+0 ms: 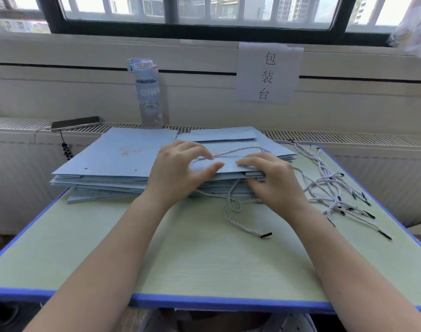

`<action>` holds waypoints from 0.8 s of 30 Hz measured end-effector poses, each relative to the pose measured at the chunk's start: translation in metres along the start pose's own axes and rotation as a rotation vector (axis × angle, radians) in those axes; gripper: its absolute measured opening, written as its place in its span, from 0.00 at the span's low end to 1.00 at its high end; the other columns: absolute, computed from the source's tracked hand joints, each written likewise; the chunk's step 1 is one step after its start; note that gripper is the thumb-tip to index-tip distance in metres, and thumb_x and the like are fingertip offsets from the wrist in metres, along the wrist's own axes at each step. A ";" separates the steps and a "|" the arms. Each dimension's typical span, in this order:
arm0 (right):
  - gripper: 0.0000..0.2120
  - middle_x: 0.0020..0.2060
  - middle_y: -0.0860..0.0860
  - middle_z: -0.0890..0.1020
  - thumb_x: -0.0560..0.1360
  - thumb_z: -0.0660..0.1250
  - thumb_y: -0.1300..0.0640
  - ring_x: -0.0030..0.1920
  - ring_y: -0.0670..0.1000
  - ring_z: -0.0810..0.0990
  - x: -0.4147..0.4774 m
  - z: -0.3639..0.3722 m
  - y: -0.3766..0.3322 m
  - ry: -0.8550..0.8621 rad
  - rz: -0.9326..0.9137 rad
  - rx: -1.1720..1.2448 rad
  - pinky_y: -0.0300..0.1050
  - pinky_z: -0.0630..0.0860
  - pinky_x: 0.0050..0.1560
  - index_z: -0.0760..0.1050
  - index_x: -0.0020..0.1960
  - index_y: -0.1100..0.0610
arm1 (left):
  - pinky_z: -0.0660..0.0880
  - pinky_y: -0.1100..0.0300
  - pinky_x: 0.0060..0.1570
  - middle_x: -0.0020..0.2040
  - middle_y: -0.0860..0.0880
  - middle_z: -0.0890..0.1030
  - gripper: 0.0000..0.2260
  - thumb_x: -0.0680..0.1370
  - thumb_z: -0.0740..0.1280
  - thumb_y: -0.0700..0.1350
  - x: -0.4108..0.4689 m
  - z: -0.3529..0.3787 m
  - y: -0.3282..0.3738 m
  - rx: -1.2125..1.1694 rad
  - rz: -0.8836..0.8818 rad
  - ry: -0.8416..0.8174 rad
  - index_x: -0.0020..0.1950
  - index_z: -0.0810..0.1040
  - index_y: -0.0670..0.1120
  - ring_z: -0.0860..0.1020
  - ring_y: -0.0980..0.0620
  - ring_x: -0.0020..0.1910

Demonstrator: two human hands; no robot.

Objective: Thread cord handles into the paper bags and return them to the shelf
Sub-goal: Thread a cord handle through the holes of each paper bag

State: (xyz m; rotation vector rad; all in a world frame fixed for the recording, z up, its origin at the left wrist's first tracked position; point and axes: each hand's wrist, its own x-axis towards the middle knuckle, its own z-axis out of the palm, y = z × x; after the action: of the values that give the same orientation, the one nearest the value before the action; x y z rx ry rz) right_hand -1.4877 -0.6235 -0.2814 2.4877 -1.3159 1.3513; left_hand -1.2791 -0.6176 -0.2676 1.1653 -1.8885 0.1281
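Two stacks of flat light-blue paper bags lie at the far side of the table: a left stack (113, 159) and a right stack (231, 140). A white twisted cord (235, 150) loops across the top bag of the right stack. My left hand (180, 171) holds that bag's near edge, fingers curled over the cord, thumb on the paper. My right hand (274, 178) grips the same edge at its right end. Another cord (238, 212) with a black tip hangs from under the stack onto the table.
A heap of loose cords (336, 188) lies at the table's right. A blue water bottle (148, 94) and a phone (75, 122) sit on the radiator ledge behind. A paper sign (268, 73) hangs on the wall. The green table (204, 259) has a blue edge.
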 end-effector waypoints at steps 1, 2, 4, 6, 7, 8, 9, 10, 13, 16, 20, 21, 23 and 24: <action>0.16 0.46 0.51 0.83 0.64 0.67 0.67 0.48 0.43 0.77 0.001 -0.002 -0.002 0.090 0.030 0.051 0.31 0.71 0.55 0.82 0.51 0.59 | 0.68 0.57 0.51 0.43 0.56 0.83 0.18 0.71 0.65 0.63 -0.001 0.000 0.000 0.018 0.085 0.037 0.42 0.83 0.49 0.78 0.52 0.47; 0.15 0.44 0.49 0.82 0.63 0.68 0.68 0.47 0.40 0.76 0.002 -0.004 -0.004 0.169 0.051 0.077 0.24 0.68 0.52 0.82 0.49 0.60 | 0.69 0.58 0.49 0.41 0.55 0.83 0.17 0.71 0.66 0.62 -0.001 0.000 0.000 0.046 0.146 0.085 0.41 0.83 0.49 0.79 0.53 0.43; 0.14 0.43 0.45 0.81 0.63 0.70 0.68 0.46 0.38 0.76 0.002 -0.005 -0.007 0.275 0.089 0.108 0.21 0.67 0.49 0.82 0.48 0.59 | 0.71 0.58 0.47 0.38 0.55 0.83 0.14 0.72 0.69 0.58 0.000 -0.001 0.000 0.071 0.222 0.188 0.41 0.83 0.48 0.79 0.53 0.39; 0.14 0.43 0.43 0.80 0.65 0.72 0.67 0.46 0.39 0.78 0.002 -0.007 -0.007 0.344 0.126 0.167 0.24 0.69 0.50 0.82 0.48 0.57 | 0.73 0.56 0.48 0.39 0.54 0.83 0.13 0.72 0.71 0.57 0.002 -0.004 -0.003 0.072 0.261 0.258 0.44 0.83 0.47 0.80 0.53 0.41; 0.14 0.43 0.42 0.81 0.65 0.73 0.67 0.46 0.40 0.79 0.002 -0.008 -0.008 0.368 0.138 0.197 0.28 0.71 0.50 0.81 0.49 0.54 | 0.73 0.55 0.49 0.41 0.53 0.83 0.14 0.72 0.72 0.57 0.002 -0.006 -0.005 0.083 0.263 0.279 0.45 0.83 0.47 0.80 0.52 0.43; 0.14 0.43 0.42 0.81 0.66 0.73 0.66 0.46 0.41 0.80 0.003 -0.010 -0.008 0.387 0.141 0.219 0.31 0.73 0.51 0.81 0.49 0.52 | 0.72 0.55 0.49 0.42 0.53 0.84 0.13 0.72 0.72 0.56 0.002 -0.006 -0.007 0.101 0.256 0.291 0.46 0.83 0.46 0.80 0.52 0.45; 0.14 0.43 0.43 0.82 0.66 0.74 0.65 0.47 0.41 0.80 0.003 -0.011 -0.009 0.398 0.131 0.235 0.35 0.75 0.52 0.80 0.49 0.52 | 0.72 0.55 0.49 0.44 0.52 0.84 0.12 0.72 0.72 0.54 0.003 -0.007 -0.009 0.124 0.243 0.296 0.47 0.83 0.46 0.80 0.51 0.47; 0.14 0.44 0.43 0.82 0.67 0.74 0.64 0.47 0.42 0.81 0.003 -0.012 -0.009 0.403 0.117 0.250 0.37 0.75 0.52 0.80 0.49 0.52 | 0.72 0.55 0.49 0.45 0.52 0.84 0.11 0.73 0.72 0.52 0.003 -0.006 -0.011 0.147 0.227 0.296 0.48 0.82 0.46 0.79 0.50 0.48; 0.11 0.44 0.45 0.83 0.67 0.74 0.61 0.48 0.44 0.81 0.003 -0.013 -0.010 0.415 0.080 0.269 0.41 0.77 0.52 0.81 0.49 0.54 | 0.74 0.53 0.47 0.47 0.51 0.83 0.09 0.71 0.73 0.45 0.003 -0.005 -0.016 0.187 0.187 0.298 0.50 0.82 0.46 0.78 0.48 0.49; 0.10 0.43 0.45 0.83 0.68 0.74 0.60 0.47 0.44 0.81 0.001 -0.012 -0.010 0.430 0.087 0.309 0.43 0.77 0.52 0.80 0.48 0.56 | 0.76 0.53 0.44 0.46 0.51 0.83 0.07 0.72 0.72 0.47 0.003 -0.006 -0.018 0.172 0.137 0.292 0.48 0.82 0.47 0.78 0.48 0.47; 0.22 0.52 0.37 0.75 0.67 0.75 0.63 0.55 0.39 0.75 0.001 -0.009 -0.010 0.410 0.154 0.301 0.38 0.71 0.58 0.70 0.58 0.59 | 0.77 0.54 0.43 0.42 0.50 0.83 0.05 0.71 0.72 0.44 0.002 -0.004 -0.017 0.026 0.101 0.297 0.45 0.82 0.44 0.78 0.49 0.44; 0.27 0.55 0.39 0.73 0.67 0.75 0.62 0.58 0.40 0.73 0.001 -0.008 -0.008 0.397 0.189 0.305 0.36 0.69 0.59 0.67 0.61 0.56 | 0.76 0.56 0.44 0.42 0.50 0.82 0.05 0.71 0.73 0.42 0.001 -0.004 -0.015 -0.024 0.101 0.296 0.45 0.82 0.43 0.77 0.50 0.44; 0.36 0.60 0.44 0.71 0.66 0.75 0.59 0.63 0.45 0.70 0.002 -0.005 -0.004 0.388 0.305 0.372 0.37 0.68 0.62 0.60 0.66 0.45 | 0.74 0.64 0.46 0.42 0.51 0.80 0.04 0.71 0.73 0.38 0.001 -0.003 -0.011 -0.088 0.106 0.293 0.45 0.81 0.41 0.77 0.52 0.43; 0.39 0.62 0.46 0.69 0.65 0.76 0.56 0.65 0.48 0.69 0.004 -0.005 -0.002 0.402 0.359 0.422 0.43 0.69 0.64 0.58 0.67 0.41 | 0.73 0.68 0.46 0.42 0.52 0.79 0.04 0.71 0.73 0.37 0.001 -0.001 -0.009 -0.112 0.113 0.296 0.44 0.81 0.41 0.76 0.54 0.43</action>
State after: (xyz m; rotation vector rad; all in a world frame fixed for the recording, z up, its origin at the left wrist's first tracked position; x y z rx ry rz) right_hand -1.4886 -0.6230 -0.2754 2.0638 -1.5508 2.2739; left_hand -1.2718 -0.6221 -0.2692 0.9098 -1.6754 0.2404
